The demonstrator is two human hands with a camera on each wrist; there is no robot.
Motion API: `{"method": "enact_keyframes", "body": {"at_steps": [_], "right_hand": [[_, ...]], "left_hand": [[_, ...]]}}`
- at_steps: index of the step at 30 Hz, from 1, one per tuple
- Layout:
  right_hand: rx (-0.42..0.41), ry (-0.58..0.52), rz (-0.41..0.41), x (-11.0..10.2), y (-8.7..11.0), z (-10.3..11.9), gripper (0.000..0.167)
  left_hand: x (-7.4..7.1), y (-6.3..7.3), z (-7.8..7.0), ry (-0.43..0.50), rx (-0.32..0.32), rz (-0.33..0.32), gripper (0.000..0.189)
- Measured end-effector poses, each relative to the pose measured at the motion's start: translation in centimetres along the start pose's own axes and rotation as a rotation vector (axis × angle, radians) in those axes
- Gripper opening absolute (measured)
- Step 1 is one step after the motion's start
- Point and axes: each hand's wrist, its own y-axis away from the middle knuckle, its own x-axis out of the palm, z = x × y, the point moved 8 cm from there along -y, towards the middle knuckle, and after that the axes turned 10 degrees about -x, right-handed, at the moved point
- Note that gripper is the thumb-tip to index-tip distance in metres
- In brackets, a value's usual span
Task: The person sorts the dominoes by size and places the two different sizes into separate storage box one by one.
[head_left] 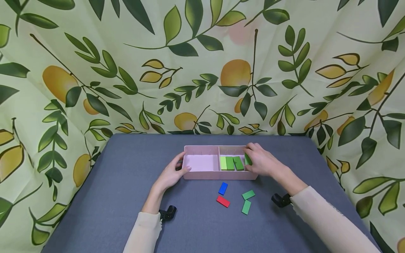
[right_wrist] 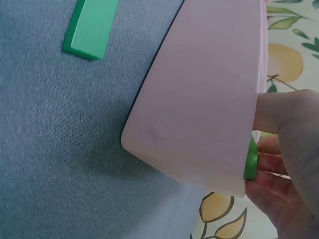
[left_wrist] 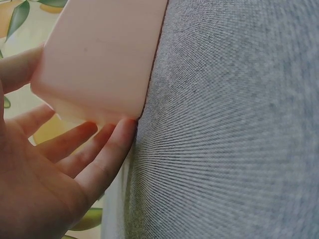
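A pink two-compartment box (head_left: 202, 175) stands on the table. My left hand (head_left: 171, 173) holds its left end; in the left wrist view the fingertips (left_wrist: 128, 127) touch the end wall and the thumb is at the rim. My right hand (head_left: 264, 161) is over the right end of the box, gripping a green block (head_left: 248, 159) in the right compartment. Part of that block (right_wrist: 251, 162) shows between the fingers and the box wall in the right wrist view. Beside it in the compartment are a light-green block (head_left: 223, 163) and two green blocks (head_left: 238, 163).
Before the box lie a blue block (head_left: 223, 188), a red block (head_left: 223, 201) and two green blocks (head_left: 248, 194) on the blue-grey table (head_left: 136, 189). A leaf-patterned cloth (head_left: 202, 95) hangs behind the table. The box's left compartment (head_left: 202, 162) shows its bare floor.
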Motion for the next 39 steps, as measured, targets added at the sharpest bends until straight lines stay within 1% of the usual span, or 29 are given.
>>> {"method": "enact_keyframes", "body": {"at_steps": [10,14,24,33,39], "right_hand": [[-0.056,0.07,0.098,1.5,-1.2,-0.5,0.056],[-0.048,0.075,0.132,2.0,-1.3,-0.6,0.057],[-0.064,0.087,0.172,2.5,-1.8,-0.6,0.055],[-0.075,0.063,0.155,2.6,-2.0,-0.4,0.055],[-0.074,0.085,0.19,2.7,-2.0,-0.3,0.054]], "left_hand": [[0.0,0.1,0.0,-0.004,-0.001,-0.002,0.074],[0.0,0.2,0.0,-0.002,0.003,0.002,0.074],[-0.1,0.1,-0.2,-0.009,0.005,-0.002,0.073],[-0.2,0.2,-0.3,-0.009,0.011,-0.003,0.073],[-0.1,0.2,-0.3,-0.016,0.016,-0.005,0.072]]}}
